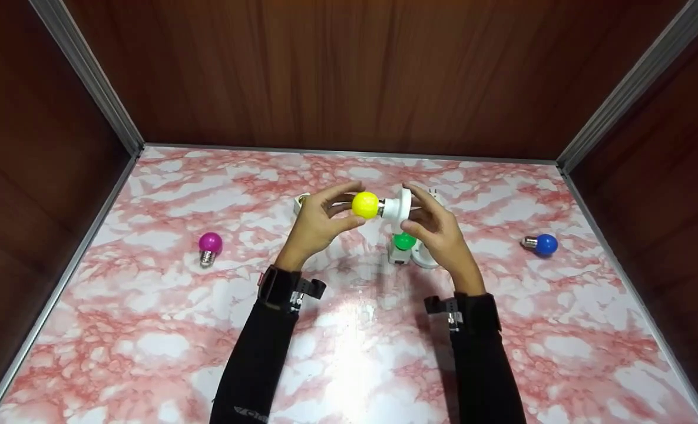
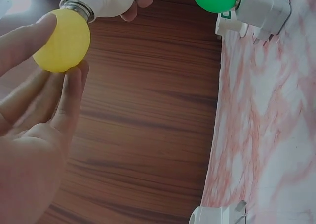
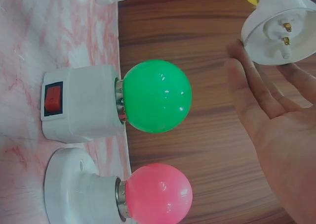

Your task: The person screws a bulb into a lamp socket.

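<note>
Above the table, my left hand pinches a yellow light bulb by its globe, between thumb and fingertips. Facing it, my right hand grips a white round lamp holder by its wide base. The bulb's metal cap meets the holder's mouth, with part of the cap showing. Inside the holder's hollow back, brass terminals can be seen in the right wrist view. Below the right hand, a green bulb stands in a white socket with a red switch.
Beside the green bulb, a pink bulb sits in a round white holder. A magenta bulb lies at left, a blue bulb at right. A white pronged plug piece is behind the left hand. Wooden walls enclose the marbled table.
</note>
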A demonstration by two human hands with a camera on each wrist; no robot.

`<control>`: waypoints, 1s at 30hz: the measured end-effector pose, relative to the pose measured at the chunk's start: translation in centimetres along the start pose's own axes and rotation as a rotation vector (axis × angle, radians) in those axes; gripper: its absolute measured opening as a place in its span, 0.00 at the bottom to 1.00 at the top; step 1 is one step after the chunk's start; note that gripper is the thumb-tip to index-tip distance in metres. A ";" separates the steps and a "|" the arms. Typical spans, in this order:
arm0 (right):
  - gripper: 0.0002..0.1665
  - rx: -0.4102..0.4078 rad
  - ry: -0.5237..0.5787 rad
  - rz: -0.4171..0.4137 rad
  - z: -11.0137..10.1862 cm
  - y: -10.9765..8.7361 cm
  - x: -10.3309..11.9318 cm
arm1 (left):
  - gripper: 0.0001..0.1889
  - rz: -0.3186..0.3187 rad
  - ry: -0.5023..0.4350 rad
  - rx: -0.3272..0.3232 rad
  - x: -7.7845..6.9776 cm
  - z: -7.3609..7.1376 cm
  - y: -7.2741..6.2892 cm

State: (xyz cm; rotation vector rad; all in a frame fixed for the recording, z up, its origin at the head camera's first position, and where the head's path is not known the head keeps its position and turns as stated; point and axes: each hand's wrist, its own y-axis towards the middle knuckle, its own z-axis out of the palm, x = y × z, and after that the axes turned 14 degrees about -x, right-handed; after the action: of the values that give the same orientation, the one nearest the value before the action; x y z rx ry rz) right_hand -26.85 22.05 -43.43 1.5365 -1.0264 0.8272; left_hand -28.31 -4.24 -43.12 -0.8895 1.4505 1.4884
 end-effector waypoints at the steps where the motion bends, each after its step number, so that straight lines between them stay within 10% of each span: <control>1: 0.40 -0.005 0.002 0.000 0.1 0.0 0.0 | 0.32 -0.002 0.002 -0.004 0.0 0.0 0.0; 16: 0.48 -0.062 0.010 -0.322 0.8 0.3 -0.2 | 0.18 -0.051 0.097 -0.056 -0.2 0.1 -0.1; 30: 0.50 -0.052 0.008 -0.151 0.7 0.1 -0.1 | 0.25 -0.030 0.064 -0.075 -0.1 0.1 0.0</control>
State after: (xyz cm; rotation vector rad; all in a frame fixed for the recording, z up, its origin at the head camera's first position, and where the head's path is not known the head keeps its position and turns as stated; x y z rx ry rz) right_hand -26.93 21.42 -43.61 1.5443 -0.9071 0.6960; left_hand -28.25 -4.15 -43.00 -1.0079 1.4289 1.5125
